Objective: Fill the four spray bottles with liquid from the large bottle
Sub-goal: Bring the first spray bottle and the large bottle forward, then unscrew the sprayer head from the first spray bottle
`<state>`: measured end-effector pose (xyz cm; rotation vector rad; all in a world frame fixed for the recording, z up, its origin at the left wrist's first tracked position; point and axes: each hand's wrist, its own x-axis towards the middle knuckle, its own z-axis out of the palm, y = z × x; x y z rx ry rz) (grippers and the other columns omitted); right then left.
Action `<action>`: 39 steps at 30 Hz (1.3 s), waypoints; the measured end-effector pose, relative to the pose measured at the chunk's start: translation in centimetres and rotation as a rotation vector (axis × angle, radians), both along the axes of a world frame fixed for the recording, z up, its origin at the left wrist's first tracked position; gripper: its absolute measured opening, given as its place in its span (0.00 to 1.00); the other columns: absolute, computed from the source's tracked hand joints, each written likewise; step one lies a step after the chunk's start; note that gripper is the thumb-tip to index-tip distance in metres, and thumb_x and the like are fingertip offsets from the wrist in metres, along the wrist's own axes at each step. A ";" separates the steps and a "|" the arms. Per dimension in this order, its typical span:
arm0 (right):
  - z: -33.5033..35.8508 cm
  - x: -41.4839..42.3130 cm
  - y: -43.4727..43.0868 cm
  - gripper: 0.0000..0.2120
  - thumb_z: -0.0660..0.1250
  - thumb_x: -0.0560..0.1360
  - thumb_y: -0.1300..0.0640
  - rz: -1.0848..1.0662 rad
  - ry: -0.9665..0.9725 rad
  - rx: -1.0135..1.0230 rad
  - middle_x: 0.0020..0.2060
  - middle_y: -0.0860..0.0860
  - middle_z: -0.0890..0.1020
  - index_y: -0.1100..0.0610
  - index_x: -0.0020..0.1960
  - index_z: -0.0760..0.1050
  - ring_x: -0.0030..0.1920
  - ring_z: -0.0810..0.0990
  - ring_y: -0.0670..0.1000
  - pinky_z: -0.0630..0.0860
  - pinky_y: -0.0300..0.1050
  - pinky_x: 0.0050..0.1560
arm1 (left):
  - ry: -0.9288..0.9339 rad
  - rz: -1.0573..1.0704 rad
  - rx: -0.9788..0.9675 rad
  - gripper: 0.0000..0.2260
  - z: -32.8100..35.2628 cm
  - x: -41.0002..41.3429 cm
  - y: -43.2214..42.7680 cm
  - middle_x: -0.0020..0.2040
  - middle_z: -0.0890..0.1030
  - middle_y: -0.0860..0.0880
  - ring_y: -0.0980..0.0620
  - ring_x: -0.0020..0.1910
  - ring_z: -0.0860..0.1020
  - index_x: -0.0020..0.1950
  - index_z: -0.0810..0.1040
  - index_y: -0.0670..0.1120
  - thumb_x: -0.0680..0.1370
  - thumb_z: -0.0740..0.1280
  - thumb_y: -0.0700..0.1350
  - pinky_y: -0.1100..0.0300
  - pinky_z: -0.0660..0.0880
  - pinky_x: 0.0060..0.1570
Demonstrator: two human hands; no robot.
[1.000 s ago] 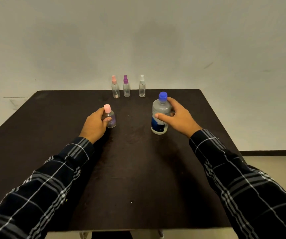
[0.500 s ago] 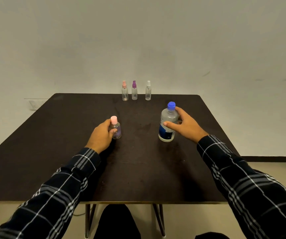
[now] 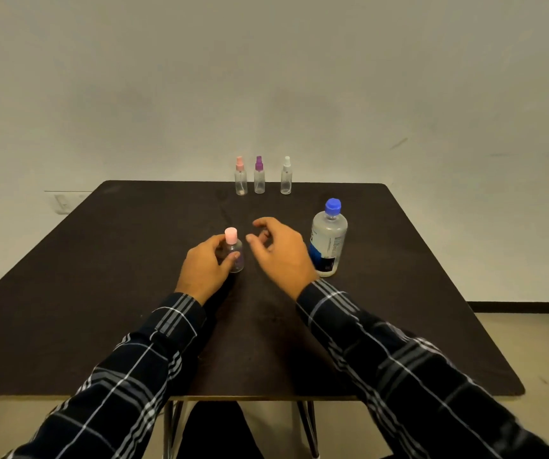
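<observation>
- A plain pale wall (image 3: 266,77) stood behind the dark table (image 3: 101,293).
- The large bottle (image 3: 327,246), blue cap on, stood upright right of the middle and held clear liquid.
- At the far edge stood a row: pink-topped sprayer (image 3: 240,180), purple-topped sprayer (image 3: 259,178), white-topped sprayer (image 3: 286,178). Their filling I could not tell.
- The left hand (image 3: 203,270) gripped the small pink-capped bottle (image 3: 236,256), upright mid-table.
- The right hand (image 3: 283,256) hovered between both bottles, fingers loosely curled and holding nothing.
</observation>
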<state>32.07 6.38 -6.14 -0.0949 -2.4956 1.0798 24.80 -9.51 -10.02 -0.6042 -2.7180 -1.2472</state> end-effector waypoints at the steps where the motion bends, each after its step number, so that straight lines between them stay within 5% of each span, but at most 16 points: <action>1: -0.4 -1.1 -0.3 0.21 0.69 0.77 0.47 -0.014 -0.056 -0.028 0.45 0.46 0.78 0.51 0.68 0.73 0.44 0.77 0.43 0.77 0.41 0.47 | 0.000 -0.002 0.011 0.19 -0.1 0.1 0.1 0.58 0.83 0.49 0.51 0.58 0.81 0.69 0.77 0.49 0.78 0.72 0.45 0.55 0.77 0.58; 8: -1.4 -4.6 -1.8 0.09 0.73 0.74 0.48 -0.067 -0.172 -0.085 0.43 0.46 0.82 0.50 0.51 0.81 0.44 0.81 0.46 0.82 0.48 0.48 | -0.010 0.002 0.000 0.21 -0.2 -0.1 0.1 0.59 0.83 0.49 0.53 0.57 0.81 0.71 0.75 0.49 0.79 0.72 0.45 0.59 0.76 0.57; 20: -1.9 -5.3 -1.2 0.10 0.75 0.72 0.47 -0.056 -0.157 -0.129 0.43 0.45 0.80 0.49 0.48 0.78 0.42 0.80 0.44 0.81 0.45 0.46 | -0.006 -0.025 -0.010 0.21 -1.0 -0.6 0.6 0.61 0.81 0.52 0.56 0.58 0.78 0.72 0.74 0.52 0.79 0.70 0.44 0.61 0.74 0.58; 23: -1.8 -5.3 -1.2 0.09 0.74 0.73 0.49 -0.043 -0.153 -0.114 0.44 0.45 0.80 0.50 0.50 0.79 0.43 0.79 0.44 0.78 0.42 0.45 | 0.008 -0.031 -0.018 0.20 -1.0 -0.6 0.6 0.61 0.82 0.52 0.54 0.59 0.80 0.72 0.74 0.52 0.79 0.70 0.44 0.59 0.75 0.59; 29: -1.2 -5.1 -0.6 0.16 0.69 0.78 0.55 0.099 -0.205 -0.052 0.58 0.51 0.77 0.53 0.65 0.76 0.58 0.77 0.51 0.76 0.51 0.62 | -0.019 -0.052 -0.042 0.21 -0.9 -1.0 0.6 0.63 0.81 0.51 0.54 0.61 0.79 0.73 0.72 0.52 0.80 0.69 0.45 0.59 0.74 0.60; 33: -0.6 -5.0 -0.7 0.27 0.75 0.72 0.50 0.104 -0.249 -0.179 0.53 0.49 0.79 0.51 0.68 0.70 0.52 0.80 0.49 0.80 0.51 0.56 | -0.010 -0.050 -0.024 0.21 -0.8 -0.7 0.4 0.60 0.82 0.52 0.55 0.59 0.79 0.72 0.73 0.52 0.80 0.69 0.43 0.60 0.74 0.58; 36: -0.5 -5.0 -0.9 0.17 0.76 0.71 0.47 0.015 -0.232 -0.224 0.45 0.47 0.80 0.51 0.54 0.73 0.43 0.80 0.45 0.80 0.44 0.46 | -0.016 -0.047 -0.014 0.20 -0.9 -0.7 0.3 0.60 0.82 0.52 0.55 0.58 0.79 0.71 0.74 0.53 0.80 0.70 0.44 0.59 0.75 0.59; 39: -0.8 -5.2 -0.9 0.08 0.72 0.75 0.51 -0.003 -0.204 -0.178 0.47 0.45 0.79 0.49 0.53 0.77 0.43 0.78 0.44 0.77 0.42 0.46 | -0.020 -0.047 -0.034 0.20 -1.2 -1.0 0.3 0.61 0.81 0.51 0.54 0.59 0.79 0.72 0.74 0.51 0.79 0.70 0.47 0.58 0.76 0.60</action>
